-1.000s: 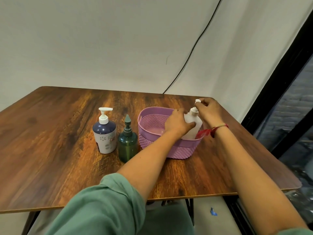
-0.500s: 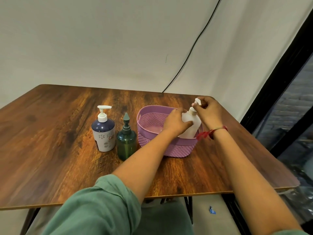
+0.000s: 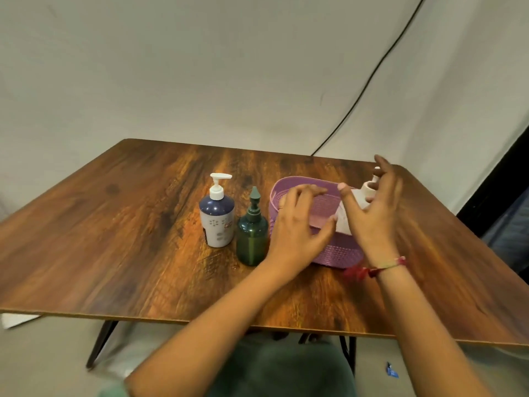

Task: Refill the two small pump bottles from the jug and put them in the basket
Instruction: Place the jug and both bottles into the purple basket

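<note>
Rightward — basket (image 3: 337, 252) between green bottle (image 3: 252, 239), table (image 3: 452, 242) edge

No text legible. Small red patch on the blue-and-white pump bottle (image 3: 216, 222): lettering too blurred to read.

table (image 3: 128, 224): left bottle (image 3: 216, 222) | middle bottle (image 3: 252, 242) | basket (image 3: 337, 253) right, third bottle (image 3: 343, 223) inside

The blurred right hand (image 3: 372, 216) covers most of the white bottle (image 3: 343, 224) in the purple basket (image 3: 337, 252). The left hand (image 3: 297, 227) hides part of the basket's near wall. The blue-and-white bottle (image 3: 216, 222) has label print too small to read.
</note>
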